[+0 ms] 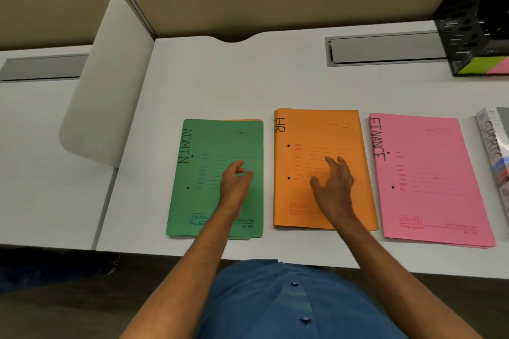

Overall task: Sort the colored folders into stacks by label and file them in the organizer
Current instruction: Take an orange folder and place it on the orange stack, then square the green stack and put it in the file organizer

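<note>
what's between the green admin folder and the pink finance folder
The orange HR folder stack lies between the green ADMIN folder and the pink FINANCE folder, with the right hand over it, in the head view.

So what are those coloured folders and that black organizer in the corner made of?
The green ADMIN folder, orange HR folder and pink FINANCE folder look like thin matte card: flat, no shine, printed lines, punched holes. The black organizer looks like perforated metal with a slight sheen, though plastic can't be ruled out.
</note>
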